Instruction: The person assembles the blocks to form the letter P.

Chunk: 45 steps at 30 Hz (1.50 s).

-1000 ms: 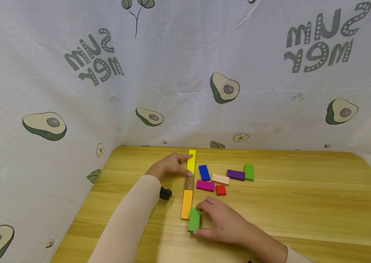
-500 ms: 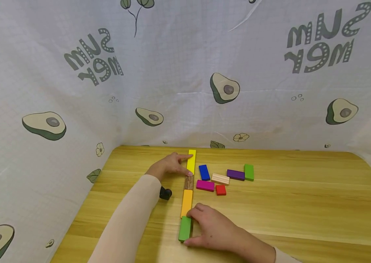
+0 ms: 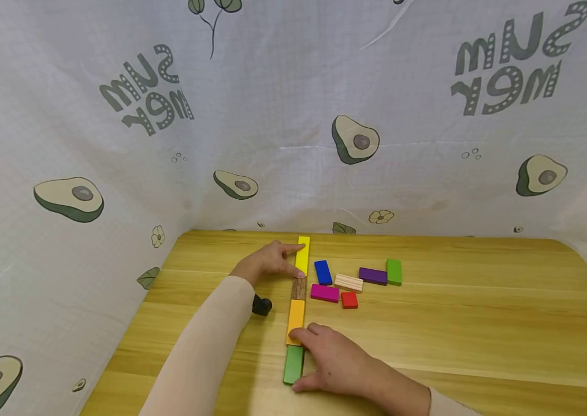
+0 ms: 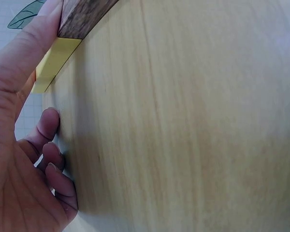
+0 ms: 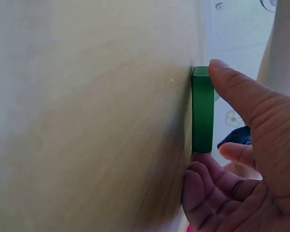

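Observation:
In the head view, a yellow block (image 3: 302, 257), a dark brown wood-grain block (image 3: 298, 288), an orange block (image 3: 296, 318) and a green block (image 3: 293, 365) lie end to end in one line. My left hand (image 3: 272, 259) rests at the far end, index fingertip on the yellow block and thumb where yellow meets brown. Its other fingers are loosely bent beside the table in the left wrist view. My right hand (image 3: 337, 361) spans the green block, thumb at its near end and index fingertip over the orange block. In the right wrist view the thumb touches the green block's end.
Right of the line lie a blue block (image 3: 323, 273), a magenta block (image 3: 324, 293), a pale striped block (image 3: 348, 282), a red block (image 3: 349, 300), a purple block (image 3: 373, 276) and another green block (image 3: 394, 271). A black object (image 3: 262, 305) sits by the left sleeve. Patterned cloth (image 3: 293, 115) hangs behind the table.
My right hand has moved the green block leftward and nearer, against the orange block's near end. Its index finger has since shifted off the green block onto the orange one. The left hand stays put.

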### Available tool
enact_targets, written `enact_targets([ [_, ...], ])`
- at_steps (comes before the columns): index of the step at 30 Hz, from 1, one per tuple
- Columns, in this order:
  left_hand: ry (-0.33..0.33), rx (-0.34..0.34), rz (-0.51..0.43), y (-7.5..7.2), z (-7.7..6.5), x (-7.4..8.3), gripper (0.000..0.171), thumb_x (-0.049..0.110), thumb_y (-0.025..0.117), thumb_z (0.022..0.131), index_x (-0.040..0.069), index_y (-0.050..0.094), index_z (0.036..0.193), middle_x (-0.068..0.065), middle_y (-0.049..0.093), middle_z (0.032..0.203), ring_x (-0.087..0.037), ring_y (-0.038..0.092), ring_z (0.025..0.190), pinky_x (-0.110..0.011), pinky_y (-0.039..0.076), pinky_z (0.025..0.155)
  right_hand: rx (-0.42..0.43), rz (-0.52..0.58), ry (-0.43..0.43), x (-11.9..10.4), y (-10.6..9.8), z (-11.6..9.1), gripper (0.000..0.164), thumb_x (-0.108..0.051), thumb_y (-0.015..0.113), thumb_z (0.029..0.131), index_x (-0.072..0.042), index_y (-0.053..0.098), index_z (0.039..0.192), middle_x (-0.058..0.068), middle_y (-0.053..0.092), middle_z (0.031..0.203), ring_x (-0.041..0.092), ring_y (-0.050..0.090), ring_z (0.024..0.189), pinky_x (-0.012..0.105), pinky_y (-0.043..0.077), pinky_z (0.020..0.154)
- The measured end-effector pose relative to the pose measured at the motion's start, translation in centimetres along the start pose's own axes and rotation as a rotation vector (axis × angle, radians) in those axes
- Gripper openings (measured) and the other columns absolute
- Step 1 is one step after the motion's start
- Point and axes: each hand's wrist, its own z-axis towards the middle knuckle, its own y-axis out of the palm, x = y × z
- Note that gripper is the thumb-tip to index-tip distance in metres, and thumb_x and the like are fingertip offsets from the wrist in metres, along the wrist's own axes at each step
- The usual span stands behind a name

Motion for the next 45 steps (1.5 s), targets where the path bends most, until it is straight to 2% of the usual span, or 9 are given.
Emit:
enact_targets([
  [4, 0.002, -0.001, -0.004, 0.0, -0.1, 0.0, 0.088, 0.053, 0.086, 0.076, 0.045, 0.044, 0.152, -0.008, 0.050, 0.121, -0.027, 0.048, 0.109, -0.042, 0.044, 0.096, 0.017, -0.011, -0.015, -0.1, 0.0, 0.1, 0.080, -0.062, 0.083, 0.075, -0.019, 0.058, 0.137, -0.007, 0.063, 0.111, 0.001, 0.050, 0.087, 0.026, 0.054, 0.083],
  [8, -0.005, 0.001, -0.010, 0.1, -0.1, 0.0, 0.087, 0.054, 0.086, 0.076, 0.046, 0.045, 0.152, -0.011, 0.049, 0.137, -0.029, 0.048, 0.120, -0.050, 0.042, 0.110, 0.015, -0.014, -0.009, -0.2, 0.0, 0.1, 0.082, -0.064, 0.083, 0.073, -0.019, 0.058, 0.137, -0.008, 0.064, 0.110, 0.001, 0.051, 0.088, 0.028, 0.055, 0.084],
  [11, -0.011, 0.002, -0.015, 0.1, -0.1, 0.0, 0.087, 0.054, 0.086, 0.076, 0.047, 0.045, 0.152, -0.012, 0.046, 0.145, -0.031, 0.046, 0.125, -0.054, 0.038, 0.116, -0.003, -0.001, -0.002, -0.2, 0.0, 0.2, 0.083, -0.065, 0.082, 0.074, -0.020, 0.057, 0.139, -0.008, 0.064, 0.111, 0.001, 0.053, 0.091, 0.030, 0.055, 0.087],
  [23, -0.005, 0.005, -0.026, 0.0, -0.1, 0.1, 0.087, 0.052, 0.087, 0.076, 0.046, 0.045, 0.152, -0.014, 0.046, 0.145, -0.031, 0.046, 0.125, -0.053, 0.037, 0.116, -0.031, 0.012, 0.028, -0.2, 0.0, 0.5, 0.083, -0.066, 0.080, 0.075, -0.021, 0.055, 0.141, -0.009, 0.065, 0.115, 0.002, 0.057, 0.099, 0.034, 0.057, 0.094],
  [33, -0.017, 0.004, -0.004, 0.0, 0.1, 0.0, 0.087, 0.053, 0.086, 0.076, 0.047, 0.044, 0.152, -0.012, 0.049, 0.137, -0.031, 0.048, 0.121, -0.052, 0.041, 0.112, -0.044, 0.029, 0.053, -0.2, -0.1, 0.7, 0.084, -0.068, 0.080, 0.074, -0.021, 0.056, 0.140, -0.009, 0.065, 0.116, 0.001, 0.054, 0.093, 0.033, 0.056, 0.091],
  [36, -0.013, 0.003, -0.007, 0.0, 0.0, 0.0, 0.087, 0.053, 0.086, 0.076, 0.047, 0.044, 0.152, -0.012, 0.047, 0.142, -0.031, 0.047, 0.125, -0.053, 0.039, 0.115, -0.048, 0.057, 0.056, -0.1, -0.1, 0.7, 0.084, -0.068, 0.080, 0.075, -0.022, 0.056, 0.141, -0.011, 0.063, 0.110, 0.001, 0.053, 0.091, 0.031, 0.055, 0.089],
  [40, -0.003, 0.002, -0.018, 0.0, -0.1, 0.1, 0.086, 0.052, 0.086, 0.077, 0.046, 0.044, 0.152, -0.015, 0.044, 0.149, -0.032, 0.044, 0.131, -0.054, 0.036, 0.118, -0.041, 0.150, 0.071, 0.5, -0.5, 0.7, 0.082, -0.065, 0.080, 0.077, -0.020, 0.055, 0.142, -0.014, 0.058, 0.095, 0.002, 0.051, 0.083, 0.024, 0.049, 0.077],
  [42, 0.001, 0.002, -0.020, 0.0, -0.2, 0.1, 0.086, 0.051, 0.086, 0.077, 0.045, 0.044, 0.152, -0.015, 0.044, 0.149, -0.031, 0.044, 0.130, -0.054, 0.036, 0.117, -0.022, 0.184, 0.092, 1.0, -0.9, 0.8, 0.080, -0.063, 0.079, 0.079, -0.019, 0.056, 0.142, -0.013, 0.056, 0.091, 0.003, 0.051, 0.081, 0.023, 0.046, 0.073],
  [45, 0.005, 0.001, -0.020, 0.1, -0.2, 0.1, 0.086, 0.051, 0.086, 0.077, 0.045, 0.044, 0.152, -0.015, 0.046, 0.146, -0.031, 0.045, 0.128, -0.054, 0.037, 0.116, 0.038, 0.187, 0.122, 1.9, -1.6, 0.9, 0.075, -0.060, 0.078, 0.082, -0.016, 0.057, 0.140, -0.012, 0.058, 0.090, 0.005, 0.053, 0.081, 0.023, 0.047, 0.073],
])
